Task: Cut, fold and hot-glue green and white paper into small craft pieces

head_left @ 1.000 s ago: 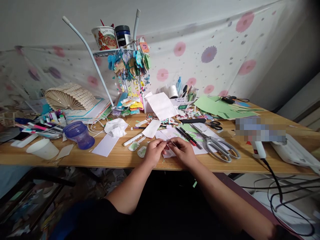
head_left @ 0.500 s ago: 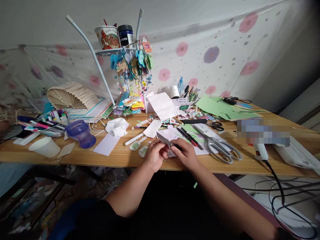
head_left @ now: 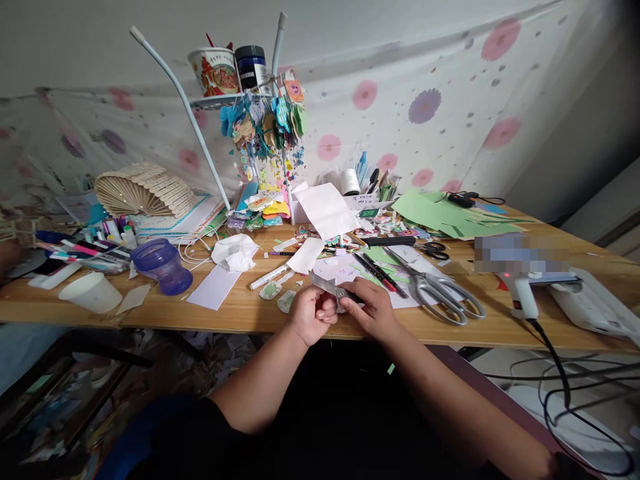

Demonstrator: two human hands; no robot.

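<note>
Both my hands work at the front edge of the wooden table [head_left: 240, 317]. My right hand [head_left: 374, 308] grips small scissors [head_left: 325, 285], whose grey blades point left and away over my left hand. My left hand [head_left: 307, 315] is curled, with thumb and fingers pinched on a small pale paper piece that the fingers mostly hide. The two hands touch. Two small green-and-white cutouts [head_left: 279, 297] lie just left of my left hand.
Large grey scissors [head_left: 437, 288] and pens [head_left: 377, 270] lie right of my hands, with a glue gun [head_left: 523, 297] and its cable farther right. Left are a purple cup [head_left: 160, 265], white cup [head_left: 93, 292], tissue [head_left: 234, 252] and markers. Green paper [head_left: 440, 213] lies behind.
A second ago both hands pinched a small piece between them. My right hand has since brought up small scissors, their blades now over my left hand. Both hands drew slightly nearer the edge.
</note>
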